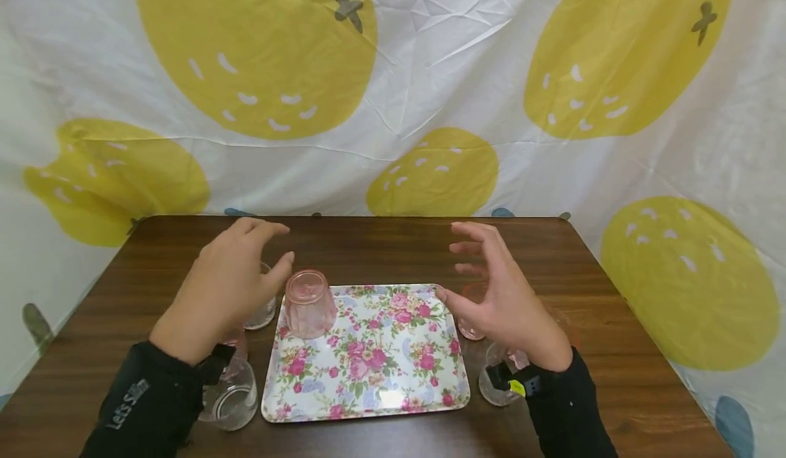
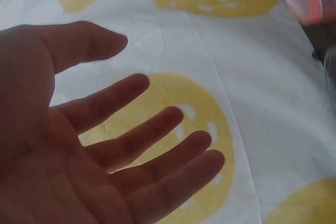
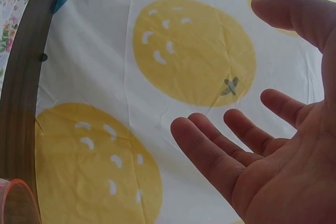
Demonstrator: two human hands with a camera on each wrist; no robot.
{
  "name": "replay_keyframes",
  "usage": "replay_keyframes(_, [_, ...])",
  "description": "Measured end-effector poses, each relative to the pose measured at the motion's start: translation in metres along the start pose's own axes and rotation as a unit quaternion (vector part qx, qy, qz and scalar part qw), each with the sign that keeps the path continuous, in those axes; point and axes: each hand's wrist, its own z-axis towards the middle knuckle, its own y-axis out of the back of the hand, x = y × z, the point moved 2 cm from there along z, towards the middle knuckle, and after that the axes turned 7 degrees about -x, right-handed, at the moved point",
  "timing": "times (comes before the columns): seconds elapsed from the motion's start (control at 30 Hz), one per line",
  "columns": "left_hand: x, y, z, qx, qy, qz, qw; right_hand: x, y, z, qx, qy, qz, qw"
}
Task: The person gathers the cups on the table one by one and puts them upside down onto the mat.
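Note:
My left hand hovers at the tray's left side, fingers spread and loosely bent, holding nothing. Its thumb tip overlaps the edge of a pink glass in the head view. That glass stands upside down on the far left part of a floral tray. My right hand is raised over the right side, palm inward, also holding nothing. Behind its palm a pink glass is partly hidden. Both wrist views show the left fingers and right fingers apart, with air between them.
Left of the tray stand a clear glass, a pink glass behind the wrist and another clear glass behind the hand. To the right, a clear glass is partly covered by the wrist. A lemon-print cloth hangs behind the wooden table.

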Motion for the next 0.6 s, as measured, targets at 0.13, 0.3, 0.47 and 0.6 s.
replay_keyframes(0.13, [0.013, 0.013, 0.009, 0.059, 0.022, 0.016, 0.9979, 0.000, 0.002, 0.000, -0.006, 0.001, -0.001, 1.000])
replay_keyframes(0.3, [0.033, 0.016, 0.018, 0.131, 0.040, 0.040, 0.9898, 0.000, 0.004, 0.000, -0.009, 0.002, -0.001, 1.000])
replay_keyframes(0.47, [0.051, 0.009, 0.022, 0.189, 0.041, 0.044, 0.9801, 0.000, 0.005, 0.000, -0.011, 0.005, -0.007, 1.000])
replay_keyframes(0.6, [0.062, 0.003, 0.019, 0.235, 0.051, 0.032, 0.9701, 0.001, 0.006, 0.000, -0.012, 0.005, -0.004, 1.000])
